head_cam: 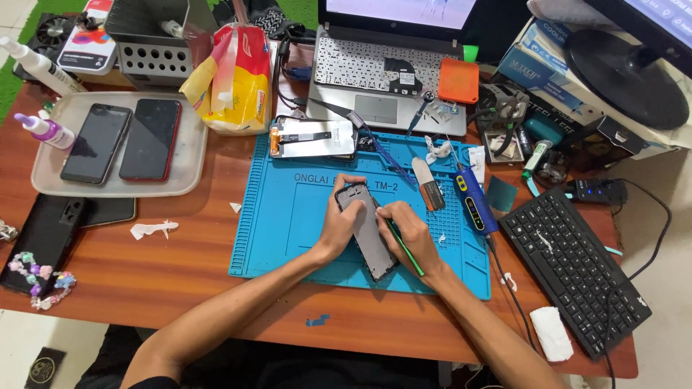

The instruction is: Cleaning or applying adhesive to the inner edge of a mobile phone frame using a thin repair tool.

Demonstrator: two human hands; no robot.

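Note:
A dark opened phone body (369,234) lies tilted on the blue work mat (288,223). My left hand (340,220) grips the phone's upper end from the left side. My right hand (411,234) rests on the phone's right edge and holds a thin green tool (405,252), with its tip at the phone's frame. A detached phone screen panel (311,137) lies at the mat's top left corner.
A blue electric screwdriver (474,202) and an orange-tipped pry tool (429,186) lie on the mat's right part. A black keyboard (577,270) sits right, a laptop (386,79) behind. A grey tray (189,169) with two phones stands left, beside a yellow bag (234,79).

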